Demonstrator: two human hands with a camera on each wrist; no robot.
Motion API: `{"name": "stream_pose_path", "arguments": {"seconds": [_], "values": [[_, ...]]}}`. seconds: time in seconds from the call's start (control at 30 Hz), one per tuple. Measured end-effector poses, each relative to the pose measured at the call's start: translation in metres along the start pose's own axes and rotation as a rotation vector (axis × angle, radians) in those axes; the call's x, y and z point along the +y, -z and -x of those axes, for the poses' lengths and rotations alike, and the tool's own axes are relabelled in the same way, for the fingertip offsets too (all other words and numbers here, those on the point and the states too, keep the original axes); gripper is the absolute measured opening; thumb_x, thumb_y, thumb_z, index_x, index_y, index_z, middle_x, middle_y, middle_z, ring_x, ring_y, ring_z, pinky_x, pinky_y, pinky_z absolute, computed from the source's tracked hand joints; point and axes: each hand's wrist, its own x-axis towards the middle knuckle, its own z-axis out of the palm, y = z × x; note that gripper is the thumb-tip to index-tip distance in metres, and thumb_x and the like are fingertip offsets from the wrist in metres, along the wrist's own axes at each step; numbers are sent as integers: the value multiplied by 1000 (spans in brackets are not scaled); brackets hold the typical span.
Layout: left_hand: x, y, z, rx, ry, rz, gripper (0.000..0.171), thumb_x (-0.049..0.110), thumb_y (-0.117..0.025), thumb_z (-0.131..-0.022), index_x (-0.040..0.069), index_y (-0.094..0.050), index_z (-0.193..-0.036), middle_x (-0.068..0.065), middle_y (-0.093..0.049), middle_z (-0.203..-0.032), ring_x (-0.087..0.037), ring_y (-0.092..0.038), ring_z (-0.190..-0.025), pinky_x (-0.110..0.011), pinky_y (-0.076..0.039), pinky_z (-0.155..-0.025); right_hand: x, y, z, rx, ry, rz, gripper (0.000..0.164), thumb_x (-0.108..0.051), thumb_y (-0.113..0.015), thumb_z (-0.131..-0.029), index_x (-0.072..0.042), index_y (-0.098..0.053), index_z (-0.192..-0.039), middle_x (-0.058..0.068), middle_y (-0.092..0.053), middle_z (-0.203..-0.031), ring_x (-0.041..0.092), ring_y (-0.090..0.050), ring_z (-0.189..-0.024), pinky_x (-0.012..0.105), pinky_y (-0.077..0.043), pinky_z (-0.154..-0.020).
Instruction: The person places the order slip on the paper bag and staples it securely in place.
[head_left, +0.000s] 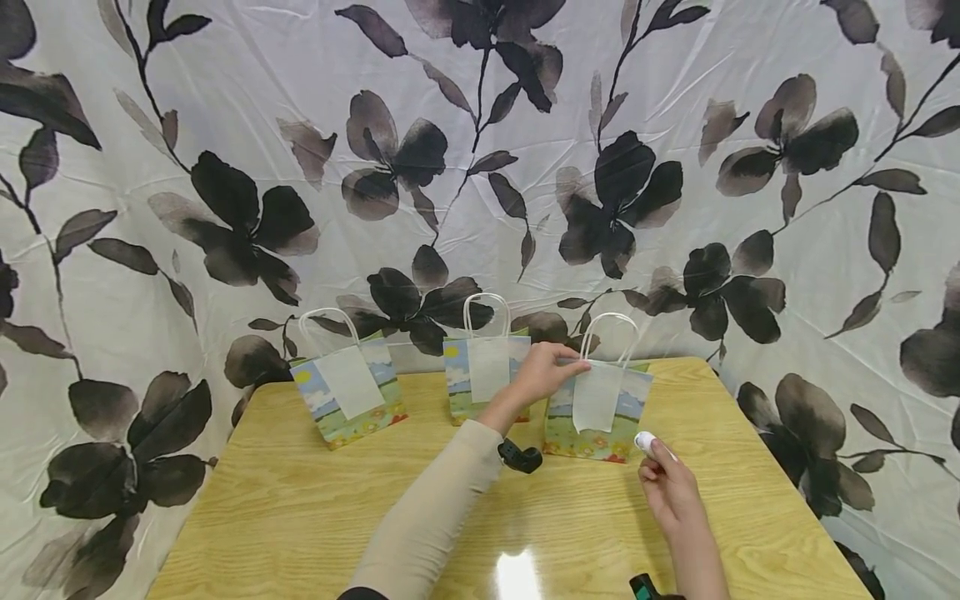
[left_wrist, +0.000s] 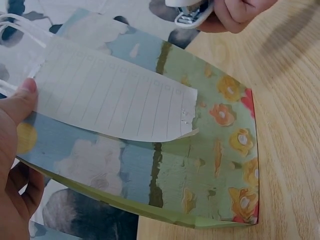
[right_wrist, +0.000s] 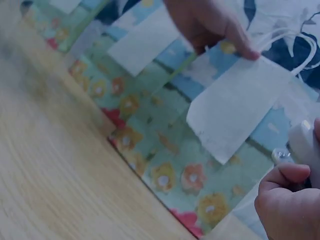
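Note:
The rightmost of three paper gift bags stands on the table, printed with sky, clouds and flowers. A lined sheet of white paper, its lower end ragged, lies against the bag's front. My left hand pinches the bag's top rim, thumb on the paper's upper edge near the white handles and fingers behind the bag. To the right of the bag, my right hand grips a small white stapler. In the left wrist view the stapler's metal end points toward the bag, apart from the paper.
A middle bag and a left bag, each with a white paper on its front, stand along the back of the wooden table. Behind them hangs a floral cloth. A black band is on the left wrist.

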Motion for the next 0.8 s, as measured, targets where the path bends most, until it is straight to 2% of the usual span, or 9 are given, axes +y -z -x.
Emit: {"name": "stream_pose_path", "arguments": {"seconds": [0.1, 0.2, 0.33, 0.43, 0.5, 0.63, 0.7, 0.8], "values": [[2, 1, -3, 7, -10, 6, 27, 34, -72, -89, 12, -77, -102, -1, -72, -101, -8, -65, -84, -23, -51, -69, -3, 0, -2, -69, -26, -166, 18, 2, -40, -103, 1, -58, -107, 6, -46, -101, 10, -44, -74, 18, -38, -64], [3, 2, -6, 10, -20, 3, 25, 33, -73, -88, 12, -77, -101, 1, -72, -98, -6, -64, -82, -22, -50, -68, -7, -5, -3, -94, -40, -172, 23, 8, -36, -101, 2, -57, -109, 9, -44, -109, 12, -46, -79, 19, -40, -68], [4, 2, -11, 16, -36, -19, 25, 33, -72, -89, 12, -78, -101, 2, -72, -97, -5, -63, -82, -20, -50, -68, -13, -18, 0, -139, -22, -52, 21, 6, -40, -102, 2, -56, -114, 10, -43, -116, 13, -48, -86, 21, -43, -74], [4, 1, -14, 20, -52, -20, 25, 34, -71, -89, 12, -77, -101, 2, -72, -96, -6, -64, -83, -21, -50, -69, -18, -30, 2, -181, 6, 65, 21, -2, -43, -103, 3, -49, -123, 11, -50, -116, 15, -55, -91, 22, -48, -78], [4, 1, -13, 16, -52, -11, 27, 36, -71, -90, 12, -77, -101, 2, -72, -97, -7, -64, -85, -22, -51, -70, -21, -37, 2, -187, 27, 146, 27, -5, -46, -104, 5, -42, -128, 10, -55, -116, 16, -59, -93, 23, -50, -81], [1, -1, -7, 11, -26, -9, 28, 37, -70, -90, 13, -77, -101, 3, -71, -97, -9, -64, -86, -24, -52, -71, -21, -52, 3, -137, 56, 298, 40, -2, -52, -100, 5, -29, -133, 8, -57, -115, 14, -62, -92, 22, -51, -80], [-2, -2, -4, 12, -14, -10, 27, 37, -71, -89, 13, -77, -100, 4, -71, -96, -9, -64, -87, -25, -52, -72, -21, -58, 3, -102, 62, 338, 45, 1, -54, -99, 3, -27, -134, 7, -56, -116, 13, -62, -90, 20, -50, -78], [-4, -4, -2, 18, -31, 0, 25, 36, -71, -90, 13, -78, -99, 4, -72, -94, -9, -65, -85, -25, -52, -71, -22, -66, 2, -63, 94, 368, 48, 1, -57, -97, 0, -28, -136, 7, -53, -117, 11, -61, -88, 19, -50, -78]]}}
